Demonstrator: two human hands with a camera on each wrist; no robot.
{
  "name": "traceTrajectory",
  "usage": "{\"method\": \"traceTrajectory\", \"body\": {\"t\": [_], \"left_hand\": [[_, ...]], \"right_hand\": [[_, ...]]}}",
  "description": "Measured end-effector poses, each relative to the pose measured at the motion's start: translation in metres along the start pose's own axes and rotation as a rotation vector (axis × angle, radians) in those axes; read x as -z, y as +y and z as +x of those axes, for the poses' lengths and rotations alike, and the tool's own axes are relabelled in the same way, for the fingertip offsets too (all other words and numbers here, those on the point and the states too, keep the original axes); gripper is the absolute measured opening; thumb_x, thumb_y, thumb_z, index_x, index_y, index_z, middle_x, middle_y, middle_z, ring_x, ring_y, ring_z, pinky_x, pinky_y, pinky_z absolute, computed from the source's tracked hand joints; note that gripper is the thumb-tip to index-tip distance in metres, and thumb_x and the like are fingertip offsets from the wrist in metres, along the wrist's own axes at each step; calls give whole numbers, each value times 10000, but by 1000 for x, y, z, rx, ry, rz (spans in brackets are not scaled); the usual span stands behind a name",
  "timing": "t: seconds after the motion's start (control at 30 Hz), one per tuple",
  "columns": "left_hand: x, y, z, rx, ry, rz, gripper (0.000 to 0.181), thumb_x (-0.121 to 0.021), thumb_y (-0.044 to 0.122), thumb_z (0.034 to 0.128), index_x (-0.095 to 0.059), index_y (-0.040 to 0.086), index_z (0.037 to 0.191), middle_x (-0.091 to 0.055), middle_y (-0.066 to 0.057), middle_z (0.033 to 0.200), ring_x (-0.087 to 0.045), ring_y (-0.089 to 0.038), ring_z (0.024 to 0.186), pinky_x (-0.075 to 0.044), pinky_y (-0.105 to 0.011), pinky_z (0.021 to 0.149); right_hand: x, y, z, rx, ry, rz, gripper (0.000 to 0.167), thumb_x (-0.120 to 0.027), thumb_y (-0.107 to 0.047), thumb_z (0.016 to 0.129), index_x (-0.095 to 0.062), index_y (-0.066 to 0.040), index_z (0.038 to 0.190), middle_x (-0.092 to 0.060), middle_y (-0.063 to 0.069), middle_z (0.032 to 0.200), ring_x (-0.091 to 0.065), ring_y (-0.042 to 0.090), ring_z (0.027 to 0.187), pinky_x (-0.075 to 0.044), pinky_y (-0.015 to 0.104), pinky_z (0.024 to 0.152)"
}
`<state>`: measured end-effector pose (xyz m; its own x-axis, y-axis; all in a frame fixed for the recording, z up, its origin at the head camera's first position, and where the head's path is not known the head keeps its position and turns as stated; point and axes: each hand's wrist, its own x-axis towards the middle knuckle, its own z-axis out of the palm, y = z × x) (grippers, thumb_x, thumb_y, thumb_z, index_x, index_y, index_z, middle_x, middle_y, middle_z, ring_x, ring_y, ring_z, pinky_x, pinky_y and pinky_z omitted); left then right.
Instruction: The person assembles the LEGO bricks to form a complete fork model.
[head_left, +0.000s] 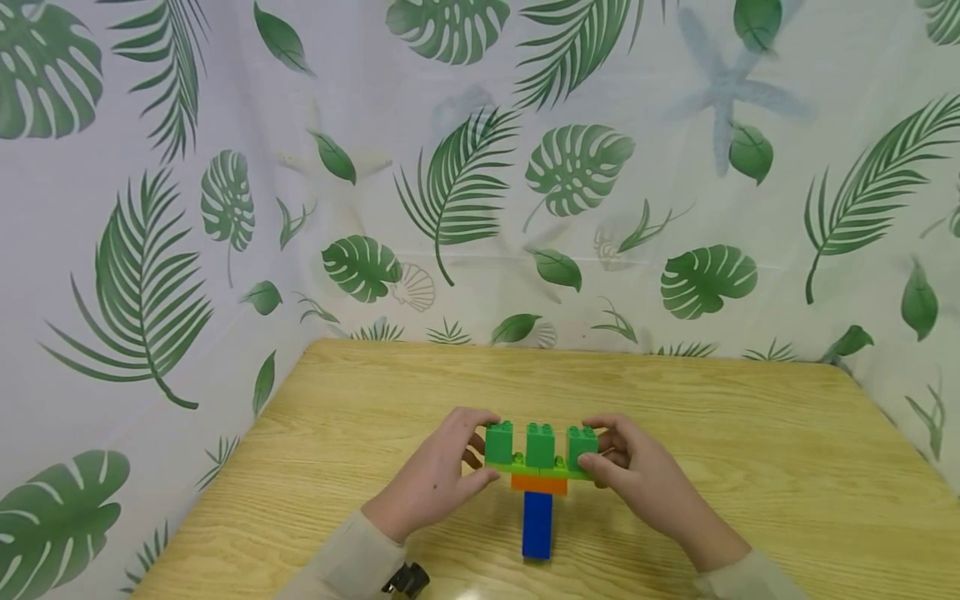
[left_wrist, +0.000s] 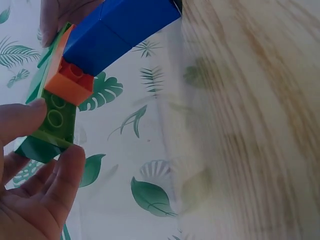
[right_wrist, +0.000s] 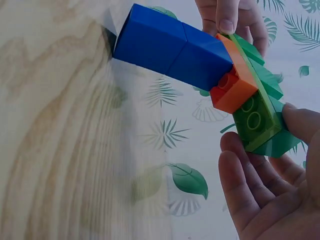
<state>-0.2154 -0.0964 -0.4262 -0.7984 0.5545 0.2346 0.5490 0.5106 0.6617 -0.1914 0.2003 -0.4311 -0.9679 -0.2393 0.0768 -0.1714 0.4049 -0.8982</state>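
A T-shaped build of toy building bricks is held up between both hands. Its stem is two stacked blue bricks (right_wrist: 172, 47), topped by an orange brick (head_left: 538, 483). Across that lies a lime-green layer (left_wrist: 59, 117) with studs, carrying three green bricks (head_left: 540, 446) in a spaced row. My left hand (head_left: 438, 475) grips the left end, thumb low in front and fingers behind. At the right end my right hand (head_left: 641, 475) pinches the outer green brick (head_left: 581, 446), thumb on its front. The stem's foot is at or close to the tabletop; contact is unclear.
The wood-grain table (head_left: 360, 400) extends under and around the hands. A white leaf-print curtain (head_left: 480, 208) hangs along its back and left side. A small black object (head_left: 407, 579) is by the left sleeve.
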Motion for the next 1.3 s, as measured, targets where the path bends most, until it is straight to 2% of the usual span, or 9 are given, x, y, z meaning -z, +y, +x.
{"method": "traceTrajectory", "body": {"t": [0.13, 0.23, 0.37, 0.47, 0.6, 0.83, 1.1, 1.3], "left_hand": [[-3, -7, 6, 32, 12, -28, 607, -720, 194, 969, -419, 196, 1497, -462, -7, 1391, -617, -136, 1014, -542, -285, 848], [-6, -11, 10, 72, 5, -34, 616, -710, 224, 977, -413, 197, 1516, -455, -15, 1421, -612, -124, 1030, -534, -258, 835], [-10, -16, 15, 151, -16, -69, 637, -714, 233, 974, -413, 177, 1533, -470, -34, 1430, -613, -130, 1050, -533, -243, 808], [-13, -20, 19, 218, -35, -104, 642, -713, 231, 976, -416, 152, 1539, -491, -40, 1429, -609, -130, 1061, -536, -265, 810], [-17, -27, 25, 276, -70, -119, 617, -703, 241, 982, -440, 128, 1529, -523, -30, 1418, -605, -131, 1075, -534, -307, 831], [-23, -37, 32, 325, -124, -181, 607, -692, 241, 988, -445, 144, 1534, -529, -37, 1436, -603, -177, 1139, -547, -344, 814], [-26, -42, 35, 384, -145, -271, 622, -677, 222, 998, -409, 140, 1553, -511, -53, 1458, -583, -230, 1215, -554, -358, 844], [-27, -45, 35, 376, -170, -265, 609, -689, 220, 989, -433, 104, 1529, -565, -83, 1369, -610, -221, 1143, -557, -366, 821]], "right_hand": [[1, 8, 7, -22, -37, 45, 635, -731, -253, 958, -401, -87, 1476, -585, 165, 1189, -656, 282, 961, -562, 390, 792], [1, 14, 10, -45, -47, 24, 698, -768, -240, 927, -386, -113, 1497, -557, 173, 1229, -634, 247, 984, -553, 342, 800], [-1, 21, 15, -51, -47, -58, 734, -788, -269, 908, -397, -104, 1508, -585, 151, 1226, -634, 220, 982, -547, 336, 801], [-3, 25, 19, -62, -44, -122, 715, -787, -290, 907, -431, -106, 1499, -627, 114, 1187, -643, 205, 976, -553, 358, 799], [-4, 30, 24, -90, -48, -206, 679, -781, -341, 905, -487, -125, 1477, -665, 65, 1138, -642, 192, 988, -547, 410, 833], [-3, 40, 32, -142, -82, -278, 679, -774, -410, 895, -530, -136, 1466, -662, 55, 1146, -635, 204, 1006, -519, 482, 878], [-5, 44, 40, -180, -114, -306, 662, -771, -398, 902, -541, -116, 1455, -651, 18, 1067, -609, 184, 962, -519, 429, 813], [-4, 48, 42, -178, -136, -315, 637, -764, -366, 915, -547, -82, 1443, -638, 7, 1067, -599, 181, 970, -509, 438, 837]]}}
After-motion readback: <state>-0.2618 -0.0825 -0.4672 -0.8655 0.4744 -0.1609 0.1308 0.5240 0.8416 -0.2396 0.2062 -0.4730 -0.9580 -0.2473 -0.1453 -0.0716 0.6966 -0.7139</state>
